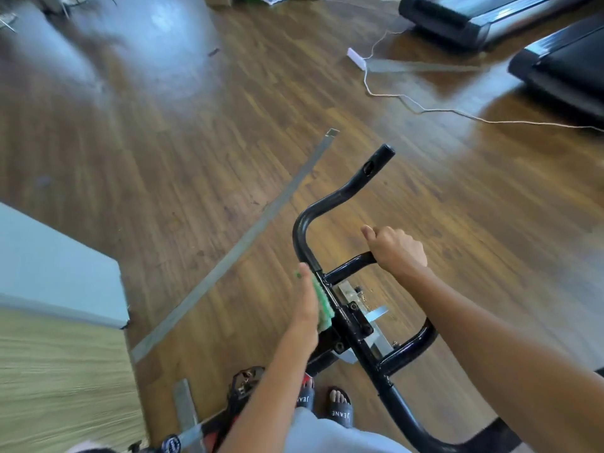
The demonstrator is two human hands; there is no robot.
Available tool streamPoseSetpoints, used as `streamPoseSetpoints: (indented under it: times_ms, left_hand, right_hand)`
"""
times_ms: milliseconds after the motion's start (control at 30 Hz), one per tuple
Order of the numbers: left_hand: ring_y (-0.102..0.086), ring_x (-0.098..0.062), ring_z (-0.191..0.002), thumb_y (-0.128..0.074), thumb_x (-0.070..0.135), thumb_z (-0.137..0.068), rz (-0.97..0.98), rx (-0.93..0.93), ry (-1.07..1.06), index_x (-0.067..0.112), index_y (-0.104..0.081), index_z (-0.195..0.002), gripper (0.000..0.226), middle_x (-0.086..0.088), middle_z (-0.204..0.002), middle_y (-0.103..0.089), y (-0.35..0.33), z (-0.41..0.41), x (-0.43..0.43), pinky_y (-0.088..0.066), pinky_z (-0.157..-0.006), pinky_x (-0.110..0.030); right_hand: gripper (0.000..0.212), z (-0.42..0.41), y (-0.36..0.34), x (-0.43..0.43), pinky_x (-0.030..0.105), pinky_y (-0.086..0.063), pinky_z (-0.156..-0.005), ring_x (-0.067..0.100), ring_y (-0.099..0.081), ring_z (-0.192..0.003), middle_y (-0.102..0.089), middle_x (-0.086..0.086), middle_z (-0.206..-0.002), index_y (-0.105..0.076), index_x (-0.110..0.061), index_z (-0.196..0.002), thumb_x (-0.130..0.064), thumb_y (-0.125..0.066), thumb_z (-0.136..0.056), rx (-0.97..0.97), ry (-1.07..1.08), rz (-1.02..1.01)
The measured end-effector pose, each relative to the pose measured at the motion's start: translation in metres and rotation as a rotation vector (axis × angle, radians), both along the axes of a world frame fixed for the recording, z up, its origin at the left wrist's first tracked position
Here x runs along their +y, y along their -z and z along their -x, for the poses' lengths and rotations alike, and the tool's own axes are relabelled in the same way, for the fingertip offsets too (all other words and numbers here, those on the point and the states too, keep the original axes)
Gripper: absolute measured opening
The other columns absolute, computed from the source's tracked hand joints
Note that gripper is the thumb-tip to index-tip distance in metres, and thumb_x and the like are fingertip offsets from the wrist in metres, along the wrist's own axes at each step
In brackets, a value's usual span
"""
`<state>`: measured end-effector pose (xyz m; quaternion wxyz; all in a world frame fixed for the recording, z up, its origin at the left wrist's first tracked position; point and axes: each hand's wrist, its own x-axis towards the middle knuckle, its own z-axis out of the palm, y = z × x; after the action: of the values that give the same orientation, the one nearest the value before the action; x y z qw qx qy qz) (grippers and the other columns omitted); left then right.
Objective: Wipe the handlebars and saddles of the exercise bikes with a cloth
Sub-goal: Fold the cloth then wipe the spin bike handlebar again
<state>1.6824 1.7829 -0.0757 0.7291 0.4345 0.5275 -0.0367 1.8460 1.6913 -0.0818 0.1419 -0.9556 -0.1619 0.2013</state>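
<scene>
Dark wood-plank floor (196, 142), glossy with window glare far ahead of the left hand; a grey tape strip (248, 237) runs diagonally across it just left of that hand. Two black treadmills (562, 70) sit well beyond the right hand, with a white power strip (357, 59) and thin cord (425, 107) on the floor between. Pale blue-grey panel (58, 266) well left of the left hand. Black handlebars (330, 204): main bar's long axis runs diagonally, from near the person's right forearm up-left past both hands; the far end curves up and points away, ahead of the right hand. A short cross bar branches off toward the right hand. Left hand (305, 305) has fingers straight, pressing a green cloth (322, 304) flat against the main bar by the clamp bracket (356, 318). Right hand (397, 248) is wrapped in a fist around the cross bar. Sandalled feet (340, 407) are below both forearms.
</scene>
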Motion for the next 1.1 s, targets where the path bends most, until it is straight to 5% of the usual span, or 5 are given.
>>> streamPoseSetpoints:
  times_ms: [133,300,533,800,1100]
  left_hand:
    - [-0.049,-0.038,-0.132,-0.016,0.071,-0.095,-0.199,0.022,-0.093,0.018,-0.031,-0.152,0.079,-0.016,-0.148,-0.046,0.015,-0.034,0.009,-0.039,-0.111,-0.054]
    - [-0.059,-0.014,-0.088,-0.017,0.056,-0.103,-0.321,0.011,-0.081,0.017,-0.052,-0.115,0.055,-0.003,-0.104,-0.061,0.01,-0.026,-0.004,-0.049,-0.077,-0.028]
    - [-0.065,-0.025,-0.093,-0.017,0.052,-0.104,-0.472,0.059,-0.018,0.009,-0.052,-0.123,0.059,-0.008,-0.098,-0.062,0.02,-0.051,0.035,-0.051,-0.075,-0.034]
    - [-0.063,-0.021,-0.061,-0.014,0.064,-0.101,-0.747,0.133,0.695,0.016,-0.06,-0.079,0.07,-0.011,-0.064,-0.06,0.002,-0.143,0.117,-0.054,-0.079,-0.037]
    - [-0.067,-0.039,-0.098,-0.004,0.092,-0.079,-0.905,-0.253,0.775,0.011,-0.072,-0.104,0.108,-0.017,-0.099,-0.073,0.0,-0.268,0.08,-0.052,-0.092,-0.054]
  right_hand:
    - [0.065,0.0,0.002,0.002,0.041,-0.053,-0.075,0.026,-0.061,-0.067,-0.064,0.007,-0.075,-0.066,-0.008,-0.081,-0.054,-0.026,-0.105,-0.034,0.014,-0.004]
    - [0.063,0.0,0.006,0.001,0.045,-0.052,-0.081,0.026,-0.061,-0.069,-0.065,0.005,-0.075,-0.066,-0.012,-0.08,-0.052,-0.024,-0.105,-0.042,-0.002,0.02]
    - [0.07,-0.002,0.009,0.002,0.036,-0.044,-0.067,0.021,-0.058,-0.063,-0.064,0.003,-0.071,-0.066,-0.009,-0.08,-0.056,-0.021,-0.105,-0.012,-0.009,0.048]
    - [0.068,-0.001,0.012,0.007,0.037,-0.052,-0.069,0.021,-0.06,-0.058,-0.062,0.001,-0.064,-0.06,-0.012,-0.067,-0.051,-0.02,-0.106,-0.093,0.002,0.09]
    - [0.069,-0.001,0.011,0.012,0.035,-0.051,-0.067,0.018,-0.057,-0.054,-0.06,-0.001,-0.059,-0.059,-0.015,-0.062,-0.05,-0.018,-0.105,-0.164,0.061,0.089]
